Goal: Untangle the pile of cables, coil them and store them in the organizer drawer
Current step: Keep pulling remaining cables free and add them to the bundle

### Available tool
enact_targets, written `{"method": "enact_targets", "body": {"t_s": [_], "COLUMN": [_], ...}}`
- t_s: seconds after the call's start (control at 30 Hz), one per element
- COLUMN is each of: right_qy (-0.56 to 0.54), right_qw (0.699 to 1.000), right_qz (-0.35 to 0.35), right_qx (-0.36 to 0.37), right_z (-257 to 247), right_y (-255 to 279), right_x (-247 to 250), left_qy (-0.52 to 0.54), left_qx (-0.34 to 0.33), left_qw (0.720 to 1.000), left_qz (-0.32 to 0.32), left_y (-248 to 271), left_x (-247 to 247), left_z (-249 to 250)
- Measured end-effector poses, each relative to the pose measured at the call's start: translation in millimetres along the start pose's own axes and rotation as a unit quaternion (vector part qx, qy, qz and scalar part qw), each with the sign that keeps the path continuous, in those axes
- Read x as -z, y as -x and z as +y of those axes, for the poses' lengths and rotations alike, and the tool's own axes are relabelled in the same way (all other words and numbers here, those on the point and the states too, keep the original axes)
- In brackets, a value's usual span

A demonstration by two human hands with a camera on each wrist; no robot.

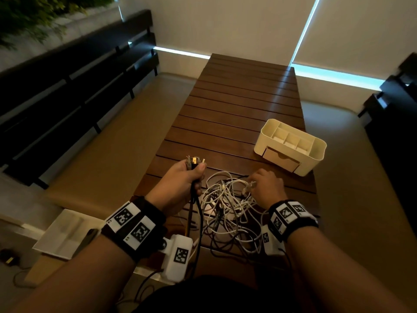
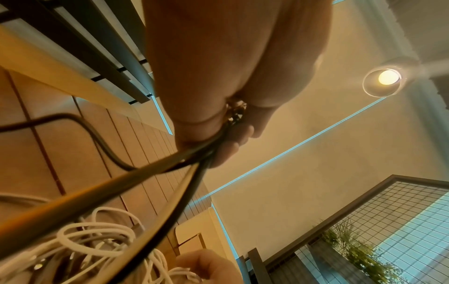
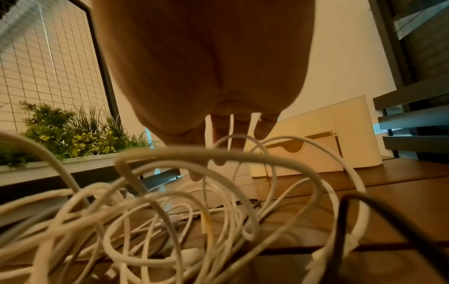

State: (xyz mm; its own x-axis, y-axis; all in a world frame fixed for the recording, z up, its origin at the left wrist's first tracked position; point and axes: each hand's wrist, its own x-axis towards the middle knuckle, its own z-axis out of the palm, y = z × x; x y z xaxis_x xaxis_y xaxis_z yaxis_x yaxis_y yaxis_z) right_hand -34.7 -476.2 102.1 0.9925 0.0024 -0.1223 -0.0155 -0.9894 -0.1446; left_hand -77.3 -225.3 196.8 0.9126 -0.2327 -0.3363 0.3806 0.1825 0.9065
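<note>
Dark slatted wooden table [image 1: 237, 105] carries a cream plastic organizer with a drawer [image 1: 291, 146]; nearer, beside it, lies the tangled pile of white cables [image 1: 228, 204]. Left hand [image 1: 180, 179] grips black cables [image 1: 195, 199]; right hand [image 1: 267, 187] pinches a white connector [image 1: 248, 185]. No writing is legible.

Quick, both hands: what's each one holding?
Left hand: gripping a bundle of dark cables, plug ends up.
Right hand: pinching a white cable from the pile.
</note>
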Motion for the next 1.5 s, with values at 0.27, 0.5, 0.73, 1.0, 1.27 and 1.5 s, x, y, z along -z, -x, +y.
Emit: {"method": "enact_targets", "body": {"t_s": [0.27, 0.5, 0.73, 1.0, 1.27, 1.5], "right_qy": [-0.174, -0.539, -0.595, -0.389, -0.242, -0.185], "right_qw": [0.982, 0.832, 0.802, 0.895, 0.927, 0.926], "right_qz": [0.018, -0.021, -0.049, 0.114, 0.154, 0.164], "right_qx": [-0.071, -0.133, 0.027, 0.188, 0.240, 0.284], "right_z": [4.9, -7.1, -59.6, -90.0, -94.8, -104.9], "right_y": [5.0, 23.5, 57.0, 71.3, 67.5, 65.7], "right_x": [14.6, 36.1, 80.6, 75.1, 56.9, 52.9], "left_qy": [0.003, 0.023, 0.092, 0.159, 0.159, 0.118], "left_qx": [0.003, -0.010, -0.026, -0.036, -0.031, -0.046], "left_qw": [1.000, 0.999, 0.990, 0.981, 0.980, 0.983], "left_qz": [0.007, 0.029, 0.102, 0.103, 0.117, 0.134], "left_y": [-3.7, 0.4, -5.0, -9.0, -4.3, -0.9], "left_x": [-10.3, -11.0, -10.7, -12.8, -12.7, -16.6], "left_z": [5.4, 4.0, -4.4, -11.5, -12.6, -8.5]}}
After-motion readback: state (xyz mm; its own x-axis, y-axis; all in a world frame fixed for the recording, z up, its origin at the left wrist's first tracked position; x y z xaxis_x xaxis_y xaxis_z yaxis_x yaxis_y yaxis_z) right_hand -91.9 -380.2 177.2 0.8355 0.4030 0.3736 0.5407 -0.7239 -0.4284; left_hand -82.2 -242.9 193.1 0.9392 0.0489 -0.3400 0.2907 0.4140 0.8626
